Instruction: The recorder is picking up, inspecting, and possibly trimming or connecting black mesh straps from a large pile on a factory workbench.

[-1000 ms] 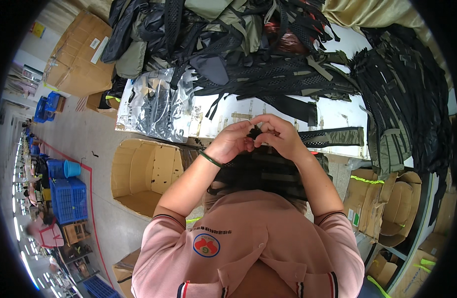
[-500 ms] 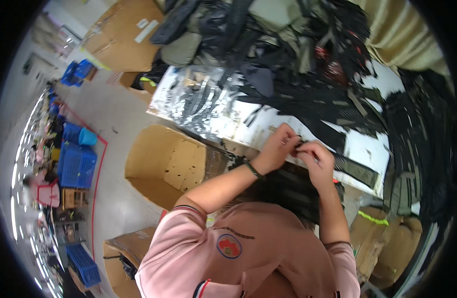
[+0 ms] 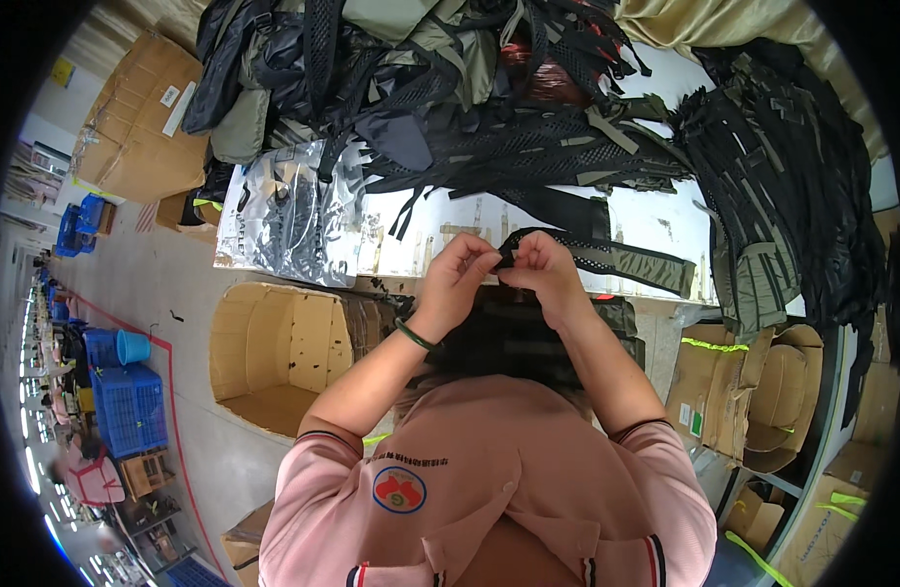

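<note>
Both hands meet over the near edge of the white table. My left hand is closed, its thumb and fingertips pinching the black end of a padded mesh strap. Pressed close beside it, my right hand pinches the same end with curled fingers. From there the strap runs to the right along the table edge and finishes in an olive-grey fabric panel. Whatever small part lies between the fingertips is hidden. A flat black piece lies just beyond the hands.
Clear plastic bags lie on the table's left. Black and olive straps are heaped at the back, and more hang over the right end. Open cardboard boxes stand below, one at left and one at right.
The view has shifted and turned, so the table now appears more level. My hands remain together, pinching the strap's end, and the strap's black end now shows raised beside the fingers.
</note>
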The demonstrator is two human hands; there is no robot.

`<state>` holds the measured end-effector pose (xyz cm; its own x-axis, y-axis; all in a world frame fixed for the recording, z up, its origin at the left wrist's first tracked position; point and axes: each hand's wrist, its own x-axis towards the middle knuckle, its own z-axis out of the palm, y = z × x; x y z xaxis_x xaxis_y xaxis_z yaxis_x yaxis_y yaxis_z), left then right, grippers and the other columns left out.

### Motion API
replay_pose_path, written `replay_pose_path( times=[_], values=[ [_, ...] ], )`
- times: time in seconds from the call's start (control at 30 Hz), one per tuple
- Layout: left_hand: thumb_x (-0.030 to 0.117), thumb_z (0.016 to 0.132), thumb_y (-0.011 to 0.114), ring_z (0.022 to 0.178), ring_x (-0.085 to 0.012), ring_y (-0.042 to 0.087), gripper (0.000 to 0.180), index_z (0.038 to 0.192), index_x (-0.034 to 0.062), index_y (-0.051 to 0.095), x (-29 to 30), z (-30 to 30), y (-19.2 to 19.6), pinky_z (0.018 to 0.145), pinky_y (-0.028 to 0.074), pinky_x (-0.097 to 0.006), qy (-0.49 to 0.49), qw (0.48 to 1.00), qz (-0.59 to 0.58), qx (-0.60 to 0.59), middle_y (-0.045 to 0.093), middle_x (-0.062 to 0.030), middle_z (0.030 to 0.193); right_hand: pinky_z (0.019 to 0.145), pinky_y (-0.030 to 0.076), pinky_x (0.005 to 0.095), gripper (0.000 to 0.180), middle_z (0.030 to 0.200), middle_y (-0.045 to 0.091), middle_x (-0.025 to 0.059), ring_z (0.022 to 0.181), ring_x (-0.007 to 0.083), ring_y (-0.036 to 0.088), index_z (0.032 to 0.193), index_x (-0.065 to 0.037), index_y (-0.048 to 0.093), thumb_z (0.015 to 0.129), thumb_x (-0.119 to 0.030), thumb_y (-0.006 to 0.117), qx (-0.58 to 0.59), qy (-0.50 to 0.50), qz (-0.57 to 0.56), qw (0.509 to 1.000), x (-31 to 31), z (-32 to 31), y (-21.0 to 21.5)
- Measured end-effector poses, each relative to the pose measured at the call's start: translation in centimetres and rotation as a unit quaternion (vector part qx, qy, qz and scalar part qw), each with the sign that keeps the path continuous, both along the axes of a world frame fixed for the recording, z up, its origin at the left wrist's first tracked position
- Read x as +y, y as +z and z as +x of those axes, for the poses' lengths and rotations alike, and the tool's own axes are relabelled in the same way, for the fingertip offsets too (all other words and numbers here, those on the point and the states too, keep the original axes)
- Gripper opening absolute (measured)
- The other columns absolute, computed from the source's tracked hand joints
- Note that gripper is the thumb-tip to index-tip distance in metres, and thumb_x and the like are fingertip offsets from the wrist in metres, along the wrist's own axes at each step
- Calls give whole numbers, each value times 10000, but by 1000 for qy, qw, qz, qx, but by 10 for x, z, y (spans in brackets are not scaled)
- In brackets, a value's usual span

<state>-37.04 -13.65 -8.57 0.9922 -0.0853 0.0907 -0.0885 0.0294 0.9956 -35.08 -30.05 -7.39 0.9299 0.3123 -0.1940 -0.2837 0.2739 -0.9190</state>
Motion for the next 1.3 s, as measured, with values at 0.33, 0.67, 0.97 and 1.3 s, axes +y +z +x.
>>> replay_pose_path(
  times=[0.33, 0.67, 0.97, 1.3],
  values=[
    [-16, 889, 577, 895, -118, 549, 139, 1019, 10, 533, 1, -6, 6, 831, 449, -248, -65, 995, 53, -56, 580, -50, 956, 551, 404, 203, 297, 685, 504, -25, 642, 58, 508, 810, -69, 492, 681, 108, 693, -6, 7, 24, 1000, -6, -4, -1],
    [-35, 752, 732, 1047, -161, 510, 449, 1121, 39, 486, -3, -11, -9, 947, 407, -304, -80, 992, -20, -100, 518, -62, 1112, 613, 453, 205, 296, 750, 545, 5, 680, 77, 551, 819, -71, 472, 725, 131, 667, -230, -108, -129, 959, 2, -21, -1],
    [-87, 702, 746, 1065, -173, 500, 511, 1114, 54, 478, -10, -12, -5, 964, 397, -323, -71, 986, -79, -127, 503, -62, 1124, 602, 467, 213, 271, 777, 595, 44, 701, 97, 588, 823, -64, 457, 761, 105, 659, -54, -69, 19, 996, -2, -14, 7],
    [-172, 710, 664, 1002, -184, 515, 433, 1051, 45, 509, 1, -12, -6, 890, 437, -293, -91, 984, -65, -136, 487, -75, 1077, 601, 458, 228, 217, 886, 579, 61, 707, 113, 585, 923, -28, 508, 787, 45, 659, 51, 27, 108, 993, -9, -14, 10]
  ],
)
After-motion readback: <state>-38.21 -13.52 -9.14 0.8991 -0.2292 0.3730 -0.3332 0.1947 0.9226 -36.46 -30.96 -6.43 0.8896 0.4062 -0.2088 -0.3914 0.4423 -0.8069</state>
